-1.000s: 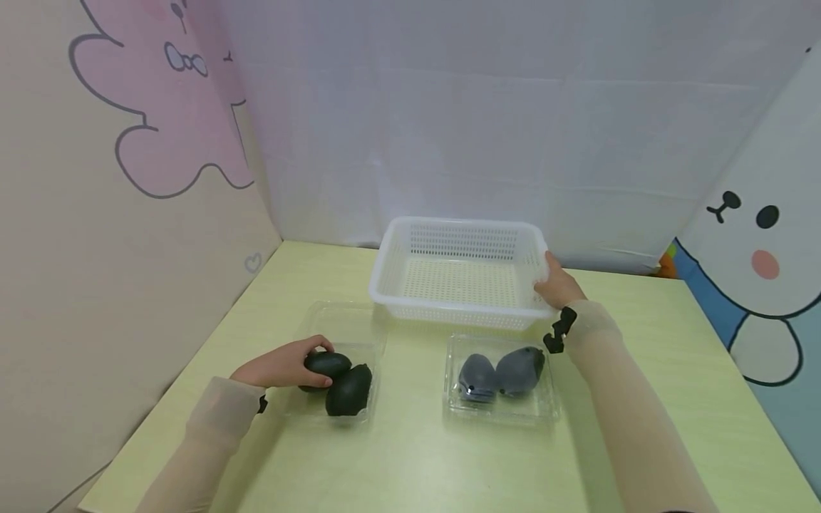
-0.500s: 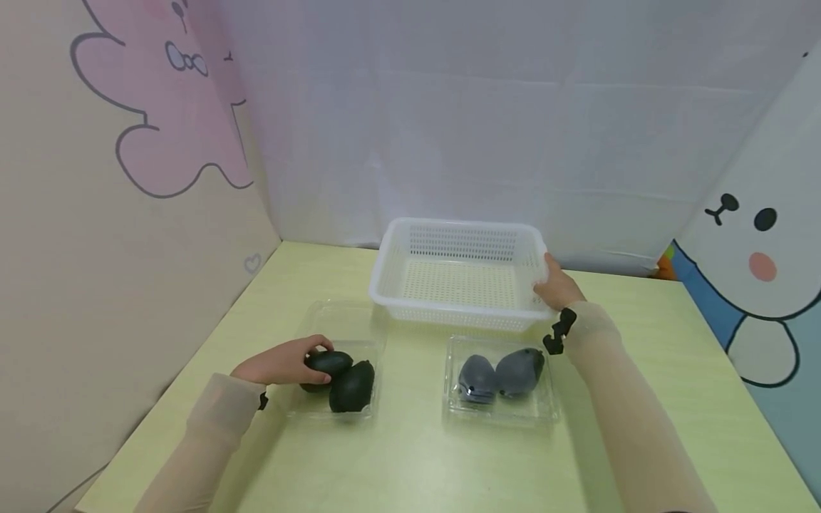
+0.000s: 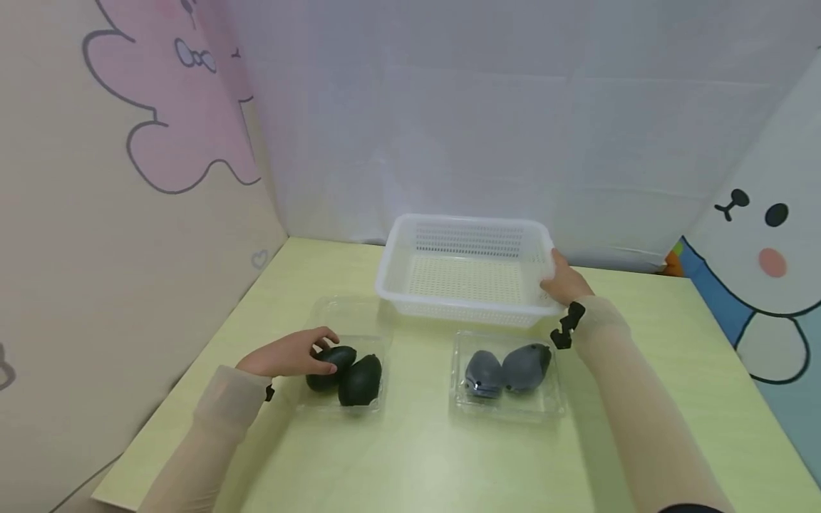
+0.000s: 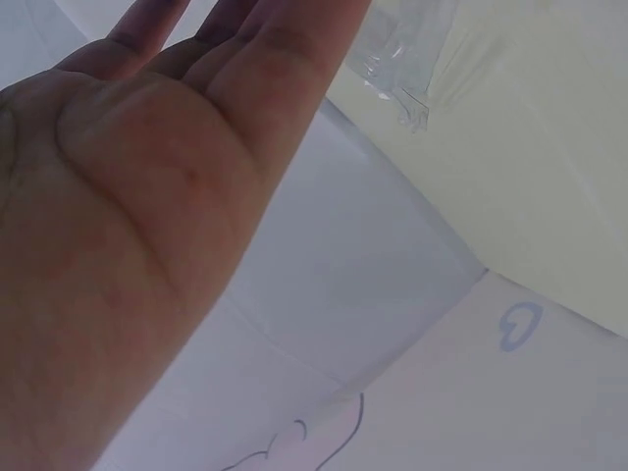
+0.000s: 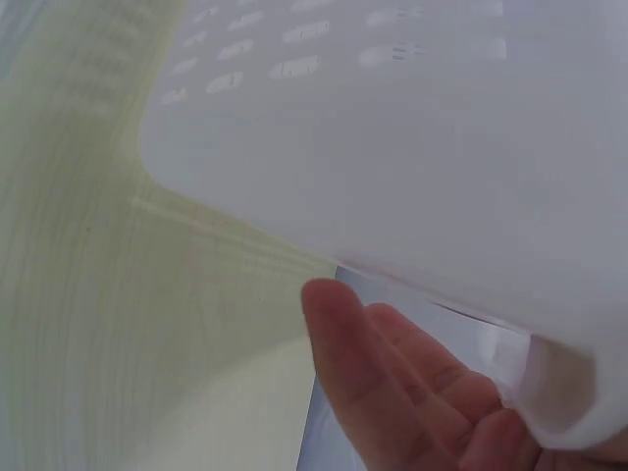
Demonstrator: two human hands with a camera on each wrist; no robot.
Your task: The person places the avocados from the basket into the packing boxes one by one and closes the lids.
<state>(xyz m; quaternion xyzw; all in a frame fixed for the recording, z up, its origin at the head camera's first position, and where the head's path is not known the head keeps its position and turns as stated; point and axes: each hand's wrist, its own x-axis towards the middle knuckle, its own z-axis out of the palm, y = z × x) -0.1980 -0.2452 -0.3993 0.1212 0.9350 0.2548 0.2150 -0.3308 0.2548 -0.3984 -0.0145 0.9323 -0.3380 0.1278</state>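
Note:
Two dark green avocados lie side by side in a clear plastic clamshell box point(image 3: 378, 399) with its lid laid back. My left hand point(image 3: 285, 354) is over the left avocado point(image 3: 343, 354); its thumb lies across the fruit and its fingers are spread above the far side. The right avocado point(image 3: 360, 381) sits beside it, untouched. In the left wrist view my left hand point(image 4: 147, 196) has fairly straight fingers, their tips out of frame. My right hand point(image 3: 567, 281) grips the right end of a white perforated basket point(image 3: 474, 308), its fingers at the rim.
A second clear box point(image 3: 507, 410) stands in front of the basket. Two greyish, avocado-shaped fruits point(image 3: 526, 367) show through its plastic. Behind the pale yellow table point(image 3: 417, 463) hangs a white sheet point(image 3: 474, 128); printed walls stand at both sides.
The left hand's fingers have lifted and loosened from the left avocado. Both avocados and their box have shifted slightly away from me. The right hand keeps its hold on the basket.

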